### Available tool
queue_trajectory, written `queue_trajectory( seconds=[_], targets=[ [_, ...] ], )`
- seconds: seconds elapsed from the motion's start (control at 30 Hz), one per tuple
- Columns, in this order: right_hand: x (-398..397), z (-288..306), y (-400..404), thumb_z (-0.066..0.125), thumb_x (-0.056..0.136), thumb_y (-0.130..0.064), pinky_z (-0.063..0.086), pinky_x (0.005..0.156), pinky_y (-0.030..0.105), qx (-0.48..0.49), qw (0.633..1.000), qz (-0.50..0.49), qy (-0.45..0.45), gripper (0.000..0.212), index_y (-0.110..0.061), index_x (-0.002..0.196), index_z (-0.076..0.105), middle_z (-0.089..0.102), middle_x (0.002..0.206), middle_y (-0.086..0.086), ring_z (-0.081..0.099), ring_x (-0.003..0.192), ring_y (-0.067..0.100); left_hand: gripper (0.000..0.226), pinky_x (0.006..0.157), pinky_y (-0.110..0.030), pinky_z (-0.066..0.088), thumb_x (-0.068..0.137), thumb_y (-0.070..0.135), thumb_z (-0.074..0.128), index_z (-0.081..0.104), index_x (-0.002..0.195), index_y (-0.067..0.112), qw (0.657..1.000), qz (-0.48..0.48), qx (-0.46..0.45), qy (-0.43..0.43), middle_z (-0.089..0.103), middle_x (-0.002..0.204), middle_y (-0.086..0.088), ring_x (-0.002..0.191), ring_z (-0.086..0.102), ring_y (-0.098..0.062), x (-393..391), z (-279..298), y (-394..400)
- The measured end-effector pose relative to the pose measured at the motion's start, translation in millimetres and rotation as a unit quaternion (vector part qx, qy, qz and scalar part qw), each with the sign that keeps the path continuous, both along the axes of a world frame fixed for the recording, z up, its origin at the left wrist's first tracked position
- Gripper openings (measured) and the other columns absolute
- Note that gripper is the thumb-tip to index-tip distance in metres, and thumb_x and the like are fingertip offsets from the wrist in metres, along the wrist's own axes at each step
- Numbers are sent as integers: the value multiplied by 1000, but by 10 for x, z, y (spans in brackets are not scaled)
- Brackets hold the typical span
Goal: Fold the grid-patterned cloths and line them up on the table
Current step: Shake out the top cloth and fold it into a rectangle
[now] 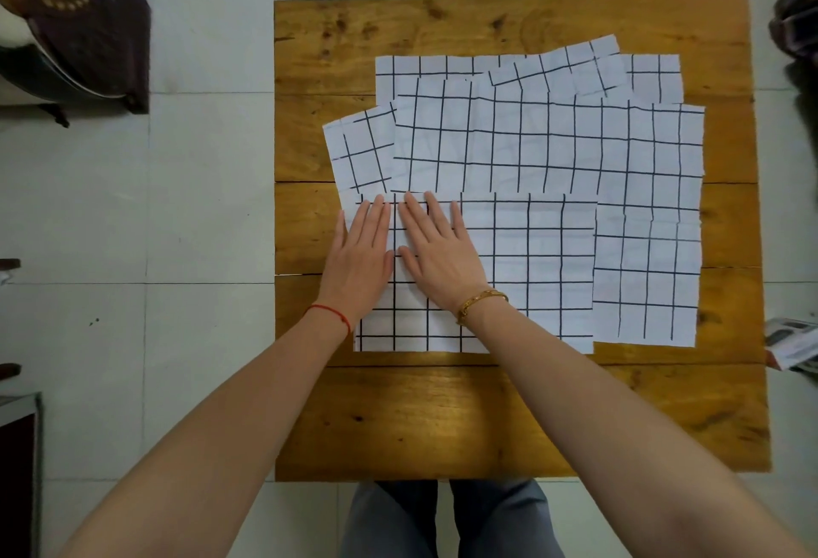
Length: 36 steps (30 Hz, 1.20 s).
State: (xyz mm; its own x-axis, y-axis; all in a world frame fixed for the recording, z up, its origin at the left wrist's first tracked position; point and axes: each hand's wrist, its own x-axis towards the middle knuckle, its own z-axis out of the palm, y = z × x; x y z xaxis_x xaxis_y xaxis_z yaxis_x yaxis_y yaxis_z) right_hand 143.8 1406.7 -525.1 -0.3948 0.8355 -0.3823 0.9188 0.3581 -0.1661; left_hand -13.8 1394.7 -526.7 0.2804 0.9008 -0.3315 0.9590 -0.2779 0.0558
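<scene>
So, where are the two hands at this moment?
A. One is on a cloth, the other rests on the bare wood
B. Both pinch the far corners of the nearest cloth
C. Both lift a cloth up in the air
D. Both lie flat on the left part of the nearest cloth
D: the left hand and the right hand lie side by side, fingers straight, pressing the left part of the nearest cloth.

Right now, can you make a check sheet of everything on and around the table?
Surface: wooden table, planks bare near the person.
Job's things: folded grid cloth nearest; more grid cloths overlapping behind and to its right, not lined up.
Clutter: nothing seen.
Grippers: left hand and right hand press flat on the folded cloth's left part.
Cables: nothing seen.
Surroundings: tiled floor; dark furniture far left.
</scene>
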Motion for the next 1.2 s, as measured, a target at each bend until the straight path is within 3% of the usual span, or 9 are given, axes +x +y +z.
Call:
queue_trajectory(
  seconds=[0.23, 0.43, 0.73, 0.83, 0.97, 1.2],
  targets=[
    [349, -33, -60, 12, 101, -42, 7, 119, 51, 15, 999, -32, -9, 60, -14, 153, 8, 6, 161, 2, 0, 148, 25, 68, 120, -52, 12, 101, 38, 33, 3, 155, 9, 1000, 3, -12, 3, 0, 163, -10, 151, 2, -25, -7, 7, -9],
    [1010, -14, -96, 13, 102, -44, -3, 120, 48, 19, 988, -155, -8, 59, -18, 153, -1, -2, 161, -2, -10, 147, 22, 69, 120, -52, 9, 101, 38, 34, 3, 156, 11, 1000, 5, -24, -7, 1, 164, -8, 151, 2, -23, -20, 19, 7],
    [1824, -2, -117, 8, 100, -50, -4, 118, 53, 12, 955, -285, -81, 64, -16, 153, -1, -4, 161, -2, -11, 147, 23, 72, 121, -50, 4, 99, 40, 38, 3, 156, 12, 1000, 5, -30, 2, 0, 164, -6, 151, 1, -22, 2, 45, 52],
    [1851, 19, -112, 7, 99, -51, -5, 118, 52, 9, 956, -281, -80, 65, -16, 153, -2, -6, 161, -1, -12, 147, 24, 73, 121, -49, 7, 96, 38, 45, 11, 155, 11, 999, 13, -36, -3, 8, 163, -8, 150, 7, -23, 35, 78, 97],
    [1662, 115, -76, 14, 99, -48, -5, 119, 49, 48, 965, -256, -38, 65, -13, 153, 3, -1, 161, 3, -7, 148, 25, 60, 115, -46, 26, 90, 30, 54, 36, 143, 10, 999, 23, 0, -37, 36, 148, -9, 136, 32, -26, 82, 163, 224],
    [1176, 148, -62, 37, 99, -36, 8, 120, 49, 26, 997, -77, 11, 64, -13, 153, 10, 7, 161, 5, 2, 148, 28, 47, 99, -41, 38, 90, 20, 54, 44, 136, 13, 995, 74, 33, -56, 48, 130, -10, 120, 43, -26, 132, 190, 493]
  ],
)
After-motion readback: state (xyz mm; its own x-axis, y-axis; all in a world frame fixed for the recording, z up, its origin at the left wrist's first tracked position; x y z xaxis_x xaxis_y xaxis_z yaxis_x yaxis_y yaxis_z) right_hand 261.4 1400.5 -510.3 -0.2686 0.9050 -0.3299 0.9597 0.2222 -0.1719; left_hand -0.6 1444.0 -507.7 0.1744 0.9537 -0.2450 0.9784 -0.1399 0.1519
